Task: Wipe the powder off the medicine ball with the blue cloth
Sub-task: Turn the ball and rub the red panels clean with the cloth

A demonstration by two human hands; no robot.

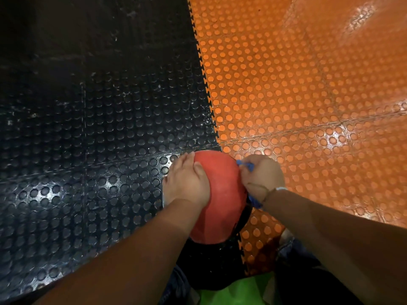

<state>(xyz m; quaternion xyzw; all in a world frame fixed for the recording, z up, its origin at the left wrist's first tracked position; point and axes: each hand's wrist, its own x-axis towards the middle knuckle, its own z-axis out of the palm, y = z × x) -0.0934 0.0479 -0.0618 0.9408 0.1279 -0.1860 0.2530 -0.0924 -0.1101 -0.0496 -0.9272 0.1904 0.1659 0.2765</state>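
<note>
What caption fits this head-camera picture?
Left hand steadies red medicine ball; right hand presses blue cloth against it.

The medicine ball [220,194] sits on the floor astride the toothed seam [204,80] where the left studded mat [99,128] joins the right studded mat [308,95]. The left hand [187,183] lies against the ball's left side. The right hand [262,177] grips the cloth [247,166] against the ball's right side, with cloth ends showing beyond and behind the hand.

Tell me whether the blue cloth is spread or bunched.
Bunched: only scraps of the blue cloth poke out around the right hand on the medicine ball.
</note>
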